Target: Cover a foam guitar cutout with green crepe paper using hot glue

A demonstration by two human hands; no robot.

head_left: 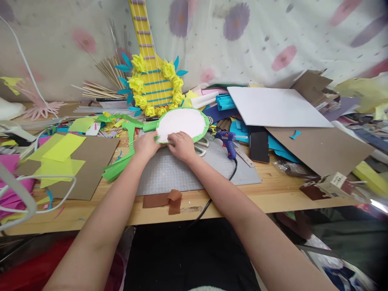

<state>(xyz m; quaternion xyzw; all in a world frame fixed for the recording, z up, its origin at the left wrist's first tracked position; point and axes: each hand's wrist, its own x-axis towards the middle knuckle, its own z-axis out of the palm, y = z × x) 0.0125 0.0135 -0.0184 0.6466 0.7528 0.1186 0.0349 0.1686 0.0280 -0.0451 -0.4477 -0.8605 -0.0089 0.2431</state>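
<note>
Both hands are at a white oval board (182,122) with green crepe paper folded round its rim, tilted over the cutting mat (172,173). My left hand (146,145) grips its lower left edge, where the green paper wraps over. Closed at the lower edge, my right hand (182,146) has its fingers bent over the white face, close beside the left. A strip of green crepe paper (117,167) lies left of my left hand. Scissors (200,150) show their handles just right of the board, partly under it. A purple glue gun (227,143) rests farther right.
Behind the board stands a yellow paper guitar (156,87) with paper flowers. To the right are a phone (259,144), a white sheet (279,107) and brown cardboard (321,149). Yellow paper (62,161) lies left. The glue gun's black cord (206,208) crosses the table edge.
</note>
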